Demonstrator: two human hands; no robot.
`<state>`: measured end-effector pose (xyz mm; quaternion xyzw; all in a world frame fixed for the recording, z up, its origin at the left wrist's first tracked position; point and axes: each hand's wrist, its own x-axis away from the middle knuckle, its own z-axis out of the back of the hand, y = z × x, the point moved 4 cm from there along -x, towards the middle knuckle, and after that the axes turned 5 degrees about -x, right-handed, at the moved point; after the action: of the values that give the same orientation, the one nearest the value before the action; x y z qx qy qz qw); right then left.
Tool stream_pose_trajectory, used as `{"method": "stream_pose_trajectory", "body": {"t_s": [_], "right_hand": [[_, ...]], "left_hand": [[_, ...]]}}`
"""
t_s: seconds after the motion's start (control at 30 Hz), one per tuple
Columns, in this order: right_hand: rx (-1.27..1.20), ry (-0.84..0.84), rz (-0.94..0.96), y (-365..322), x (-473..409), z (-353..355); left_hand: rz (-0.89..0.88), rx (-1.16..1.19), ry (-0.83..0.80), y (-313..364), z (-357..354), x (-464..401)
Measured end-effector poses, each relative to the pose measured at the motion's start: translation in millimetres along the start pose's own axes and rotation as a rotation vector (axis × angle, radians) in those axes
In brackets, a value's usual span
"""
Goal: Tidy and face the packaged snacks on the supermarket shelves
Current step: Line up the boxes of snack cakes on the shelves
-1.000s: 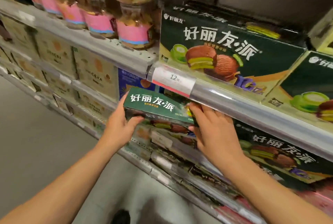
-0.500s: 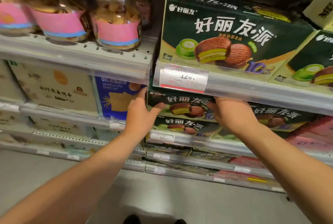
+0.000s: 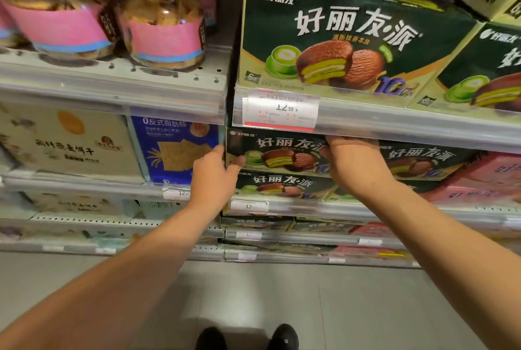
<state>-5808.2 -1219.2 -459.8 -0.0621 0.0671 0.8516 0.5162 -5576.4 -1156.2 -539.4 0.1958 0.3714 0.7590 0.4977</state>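
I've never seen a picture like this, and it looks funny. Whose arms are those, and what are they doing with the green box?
The camera sits on a person's head, looking down, so you see their own arms and shoes. They stand at a supermarket shelf. The left hand and the right hand grip the two ends of a green pie box, stacked on another green box. Beside it is a blue cracker box. Above are cookie jars and a bigger green box.
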Motion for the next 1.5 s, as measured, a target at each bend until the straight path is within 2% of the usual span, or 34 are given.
{"method": "stream_pose_trajectory", "body": {"t_s": [0.13,0.27,0.37,0.43,0.53,0.63,0.77,1.0,1.23,1.37,1.5], "right_hand": [[-0.035,0.051,0.026,0.8,1.5,-0.4],[-0.038,0.013,-0.019,7.0,4.1,-8.7],[-0.136,0.141,0.022,10.6,24.7,-3.6],[-0.153,0.148,0.041,26.1,49.2,-4.6],[-0.164,0.057,-0.026,66.8,89.3,-13.6],[-0.233,-0.014,-0.143,113.5,126.6,-24.9],[-0.298,-0.104,-0.243,170.3,165.2,-48.4],[-0.348,-0.236,-0.214,265.1,216.9,-103.8],[-0.372,-0.374,-0.179,310.9,229.8,-139.9],[-0.332,-0.284,-0.088,303.9,211.4,-148.8],[-0.297,-0.184,-0.083,286.4,198.7,-164.8]], "left_hand": [[-0.011,-0.006,-0.021,0.1,-0.9,-0.8],[-0.002,0.100,-0.082,-3.5,2.8,0.7],[0.004,0.172,-0.053,-9.0,3.9,4.1],[0.050,0.222,-0.048,-17.5,-4.3,16.8],[0.180,0.209,-0.089,-35.9,-33.1,51.7],[0.180,0.084,-0.224,-36.7,-70.7,89.0],[-0.007,-0.128,-0.396,-12.0,-118.6,120.3],[-0.174,-0.416,-0.476,64.9,-205.7,164.1],[-0.211,-0.706,-0.516,89.4,-249.8,174.9],[-0.283,-0.839,-0.420,95.5,-252.4,154.0],[-0.359,-0.942,-0.314,86.0,-262.1,133.9]]}}
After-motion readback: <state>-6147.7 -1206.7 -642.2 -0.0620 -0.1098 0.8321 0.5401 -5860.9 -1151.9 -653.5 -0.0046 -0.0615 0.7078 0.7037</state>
